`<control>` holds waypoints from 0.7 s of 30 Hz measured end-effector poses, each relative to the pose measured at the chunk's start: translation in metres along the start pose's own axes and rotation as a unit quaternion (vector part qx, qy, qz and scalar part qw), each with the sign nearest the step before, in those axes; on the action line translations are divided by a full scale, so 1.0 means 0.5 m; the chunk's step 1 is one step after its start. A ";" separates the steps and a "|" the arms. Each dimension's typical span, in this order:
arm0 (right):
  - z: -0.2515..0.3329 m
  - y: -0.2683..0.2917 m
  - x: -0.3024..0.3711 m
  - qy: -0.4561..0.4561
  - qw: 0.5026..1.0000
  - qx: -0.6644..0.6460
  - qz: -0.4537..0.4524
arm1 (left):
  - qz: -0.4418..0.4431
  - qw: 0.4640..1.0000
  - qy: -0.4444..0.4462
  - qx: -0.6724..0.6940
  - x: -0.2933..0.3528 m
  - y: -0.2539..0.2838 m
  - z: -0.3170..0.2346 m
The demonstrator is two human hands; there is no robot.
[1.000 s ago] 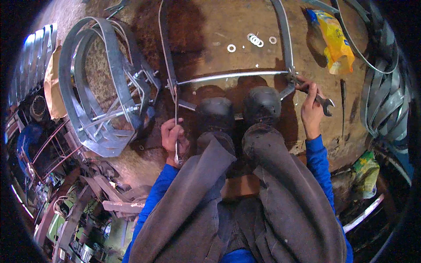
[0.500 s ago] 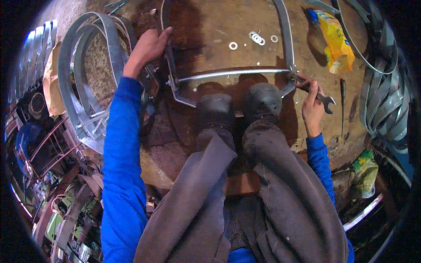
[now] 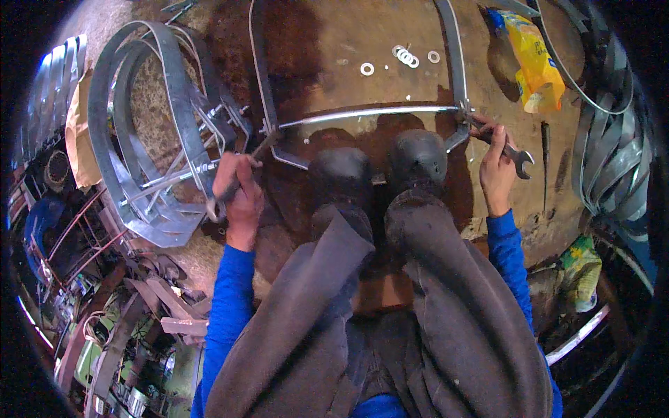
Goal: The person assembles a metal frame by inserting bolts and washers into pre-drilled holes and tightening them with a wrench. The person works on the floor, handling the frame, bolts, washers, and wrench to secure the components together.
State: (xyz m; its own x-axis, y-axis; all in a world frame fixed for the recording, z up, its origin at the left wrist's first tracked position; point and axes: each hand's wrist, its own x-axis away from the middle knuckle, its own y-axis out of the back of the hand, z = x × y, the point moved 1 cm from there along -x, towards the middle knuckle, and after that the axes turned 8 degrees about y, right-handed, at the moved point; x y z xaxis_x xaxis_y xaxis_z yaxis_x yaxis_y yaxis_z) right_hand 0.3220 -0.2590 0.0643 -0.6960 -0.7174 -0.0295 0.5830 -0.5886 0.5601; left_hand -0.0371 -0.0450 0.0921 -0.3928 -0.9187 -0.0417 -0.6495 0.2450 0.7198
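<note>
A flat metal band (image 3: 456, 56) bent into a large hoop lies before me, its near end by my two dark shoes (image 3: 418, 155). A metal rod (image 3: 369, 113) crosses it, with fastenings at both ends. My left hand (image 3: 240, 195) is closed round a wrench (image 3: 266, 143), whose upper end reaches the rod's left end. Closed as well, my right hand (image 3: 496, 177) grips another wrench (image 3: 518, 159). That tool's far end is at the fastening on the rod's right end, partly hidden by the fingers.
Several washers (image 3: 404, 56) lie inside the hoop. Finished-looking band hoops (image 3: 167, 76) with rods stand at left. A yellow bag (image 3: 536, 76), a thin dark tool (image 3: 546, 167) and stacked metal bands (image 3: 613, 153) are at right. Scrap (image 3: 167, 299) clutters the lower left.
My left hand has left the band's upper left side and come down toward me, now with a wrench in it at the rod's left end. My right hand has hardly moved.
</note>
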 end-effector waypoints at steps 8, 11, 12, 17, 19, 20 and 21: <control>-0.009 -0.004 0.002 0.006 1.000 -0.025 -0.014 | -0.012 0.999 0.011 0.044 0.011 -0.025 0.016; -0.014 0.007 0.005 -0.001 1.000 0.002 -0.006 | 0.031 0.998 0.022 -0.054 -0.144 -0.045 -0.023; -0.016 0.006 0.004 0.002 1.000 0.000 -0.009 | 0.039 0.994 0.003 -0.099 -0.200 -0.051 -0.031; -0.013 -0.005 -0.001 -0.004 1.000 -0.026 -0.016 | 0.143 0.955 0.007 -0.260 -0.376 -0.121 0.039; 0.000 -0.007 -0.001 -0.006 0.999 -0.044 -0.019 | 0.148 0.948 0.037 -0.278 -0.384 -0.144 0.053; 0.001 -0.008 -0.001 -0.008 0.999 -0.046 -0.020 | 0.135 0.949 0.046 -0.280 -0.382 -0.154 0.059; 0.001 -0.010 -0.001 -0.009 0.999 -0.048 -0.021 | 0.122 0.950 0.054 -0.282 -0.380 -0.160 0.066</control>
State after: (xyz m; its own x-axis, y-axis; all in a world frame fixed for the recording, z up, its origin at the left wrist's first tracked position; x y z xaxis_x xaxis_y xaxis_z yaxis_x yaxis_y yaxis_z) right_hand 0.3192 -0.2555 0.0622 -0.7278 -0.6849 -0.0352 0.5900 -0.6514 0.4770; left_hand 0.0681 0.1204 0.0198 -0.3970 -0.8902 0.2235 -0.0830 0.2773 0.9572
